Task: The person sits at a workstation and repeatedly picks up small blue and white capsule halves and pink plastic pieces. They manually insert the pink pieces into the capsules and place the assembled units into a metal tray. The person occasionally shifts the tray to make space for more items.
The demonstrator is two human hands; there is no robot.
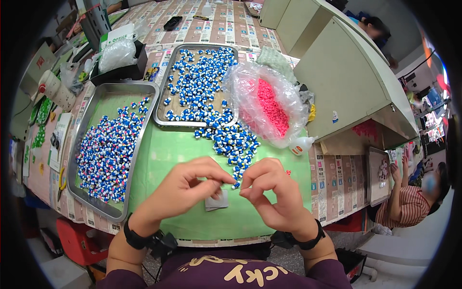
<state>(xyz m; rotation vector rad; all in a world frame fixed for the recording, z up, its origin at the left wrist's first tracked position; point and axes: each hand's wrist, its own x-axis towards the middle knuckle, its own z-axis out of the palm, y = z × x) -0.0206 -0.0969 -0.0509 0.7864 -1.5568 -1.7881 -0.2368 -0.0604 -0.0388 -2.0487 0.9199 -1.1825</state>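
Over the green mat [192, 224], my left hand [192, 185] has its thumb and index finger drawn together, with their tips toward the right. Facing it, my right hand [274, 195] is curled in a pinch; what either hand holds is too small to make out. Small blue-and-white figure pieces [233, 144] spill in a loose heap just beyond my fingertips, some at the left index tip. Partly under my left hand lies a flat grey square [217, 200]. A few tiny pink-red pieces [288, 172] show beside my right hand.
Metal trays of blue-and-white pieces stand at the left [72, 164] and far middle [164, 86]. A clear plastic bag [240, 101] of pink pieces and a white squeeze bottle [302, 145] sit at right, by a cabinet [351, 72]. Yellow-handled pliers [62, 178] lie far left. A co-worker [409, 202] sits right.
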